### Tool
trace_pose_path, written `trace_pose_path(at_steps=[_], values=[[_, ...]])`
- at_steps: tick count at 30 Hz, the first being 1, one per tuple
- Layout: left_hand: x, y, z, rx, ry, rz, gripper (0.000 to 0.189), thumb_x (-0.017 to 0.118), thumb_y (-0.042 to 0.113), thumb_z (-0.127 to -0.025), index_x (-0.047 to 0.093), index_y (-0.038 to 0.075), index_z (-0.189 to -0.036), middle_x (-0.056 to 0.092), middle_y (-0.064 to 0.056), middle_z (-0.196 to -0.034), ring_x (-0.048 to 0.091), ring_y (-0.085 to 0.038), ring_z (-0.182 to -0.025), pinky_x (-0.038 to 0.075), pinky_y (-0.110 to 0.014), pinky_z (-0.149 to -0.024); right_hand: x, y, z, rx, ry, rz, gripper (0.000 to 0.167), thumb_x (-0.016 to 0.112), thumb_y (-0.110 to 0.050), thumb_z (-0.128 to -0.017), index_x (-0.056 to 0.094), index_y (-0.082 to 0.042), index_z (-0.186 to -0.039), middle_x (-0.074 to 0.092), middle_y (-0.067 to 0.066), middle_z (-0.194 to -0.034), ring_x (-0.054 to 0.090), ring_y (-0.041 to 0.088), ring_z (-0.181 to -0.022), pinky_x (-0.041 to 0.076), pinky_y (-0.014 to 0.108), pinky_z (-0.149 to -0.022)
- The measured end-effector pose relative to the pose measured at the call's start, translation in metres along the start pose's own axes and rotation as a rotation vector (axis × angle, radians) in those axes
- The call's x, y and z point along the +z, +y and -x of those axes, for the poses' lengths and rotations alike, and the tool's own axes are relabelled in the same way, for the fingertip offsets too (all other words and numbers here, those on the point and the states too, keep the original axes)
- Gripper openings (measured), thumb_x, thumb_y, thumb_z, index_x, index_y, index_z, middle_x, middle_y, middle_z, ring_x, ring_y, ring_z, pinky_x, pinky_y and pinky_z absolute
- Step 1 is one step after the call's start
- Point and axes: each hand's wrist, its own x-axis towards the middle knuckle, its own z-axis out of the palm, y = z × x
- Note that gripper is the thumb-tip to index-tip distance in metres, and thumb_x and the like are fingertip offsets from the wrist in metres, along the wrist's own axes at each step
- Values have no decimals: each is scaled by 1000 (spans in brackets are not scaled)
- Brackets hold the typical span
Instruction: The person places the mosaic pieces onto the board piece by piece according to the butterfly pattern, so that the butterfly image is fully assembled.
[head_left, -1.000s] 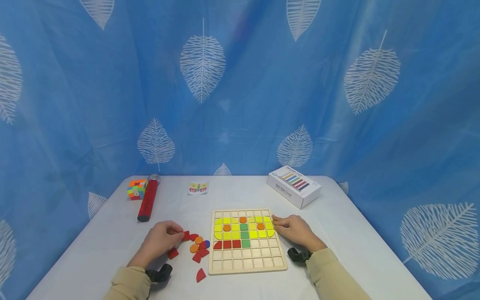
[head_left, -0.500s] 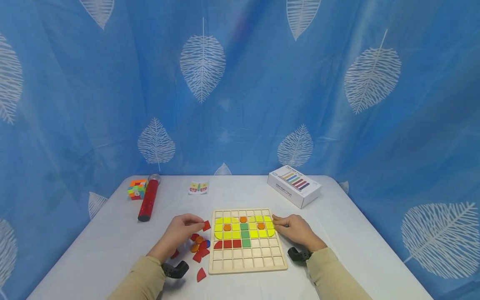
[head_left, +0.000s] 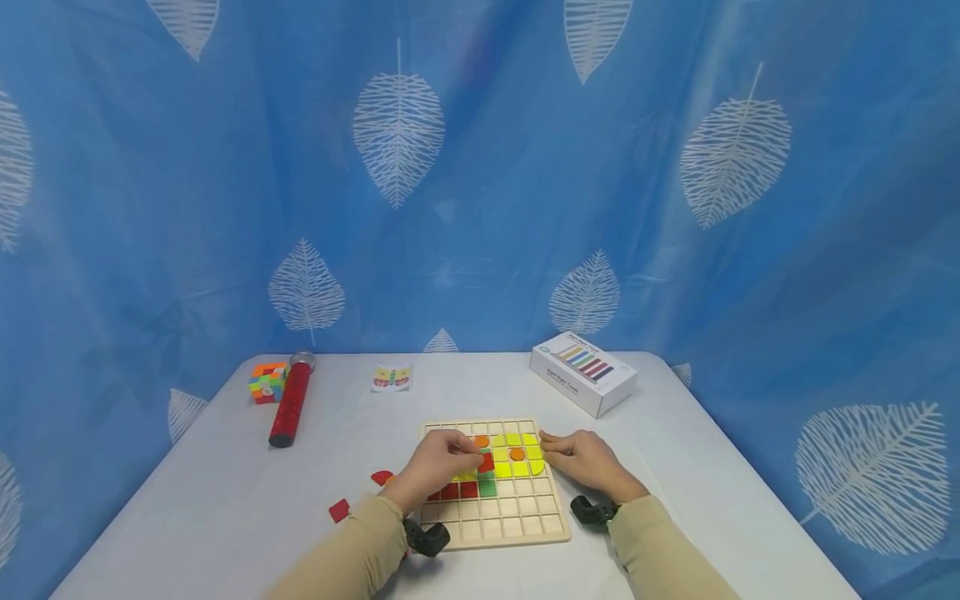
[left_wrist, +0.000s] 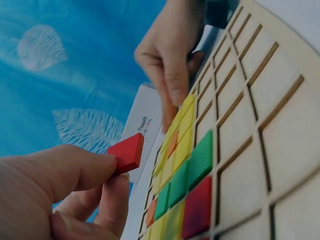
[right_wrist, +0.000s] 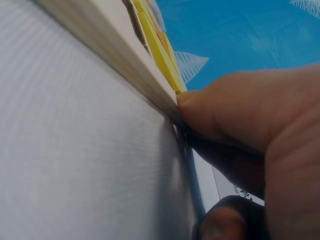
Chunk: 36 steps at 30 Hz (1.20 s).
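Observation:
My left hand [head_left: 436,467] pinches a red square tile [left_wrist: 127,153] between thumb and fingertips, held above the wooden grid board [head_left: 517,530]. Yellow tiles [head_left: 513,467], orange round pieces [head_left: 517,454], green squares [head_left: 487,488] and a row of red tiles [head_left: 459,491] sit in the board's cells. The left hand and forearm hide the board's left part in the head view. At the board's right edge, my right hand [head_left: 588,462] holds the rim, its thumb [right_wrist: 200,107] against the wood beside a yellow tile.
Loose red tiles [head_left: 339,510] lie left of the board, partly behind the left arm. Farther back are a puzzle cube [head_left: 267,382], a red tube [head_left: 291,406], a small pattern card [head_left: 392,378] and a white box [head_left: 583,373]. A blue leaf-patterned curtain [head_left: 480,183] surrounds the table.
My left hand has carried the red square tile rightward from beside the loose pieces to over the board's middle. My right hand stays at the board's right edge.

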Motion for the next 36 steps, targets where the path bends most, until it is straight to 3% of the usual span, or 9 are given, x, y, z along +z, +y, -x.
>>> trace_pose_path(at_steps=[9,21,26,31,36], values=[[29,8,-4,34,-15,-111,8,82,20,-87,74,18,-86,67,4,-86,60,-16,-80,51,-31,-71,0,2,-1,-2,-9,4,26,72,-26,-96,77,-16,-119,66,-7,-138,60,27,-133,46,53,-109],[38,13,0,98,-18,-387,9,84,23,-85,77,23,-80,67,12,-81,58,-10,-76,50,-33,-69,3,5,-2,-14,9,4,26,73,-26,-95,78,-16,-118,66,-7,-138,60,27,-133,46,52,-110],[38,12,0,111,-4,-435,7,85,24,-84,78,23,-82,67,13,-79,57,-8,-73,47,-30,-65,2,4,-2,-5,10,8,25,73,-26,-95,78,-17,-118,66,-8,-137,60,27,-133,46,53,-110],[22,10,6,95,46,-414,10,84,25,-85,79,20,-92,63,11,-79,55,-11,-71,45,-28,-60,3,4,-2,-14,12,3,26,73,-26,-95,78,-15,-117,67,-7,-137,61,27,-132,46,52,-109],[-27,2,19,16,110,-379,15,82,25,-87,78,18,-100,67,5,-89,57,-15,-80,50,-32,-68,1,5,-1,-16,7,18,26,74,-26,-95,78,-17,-118,67,-8,-137,61,27,-132,47,52,-108]])
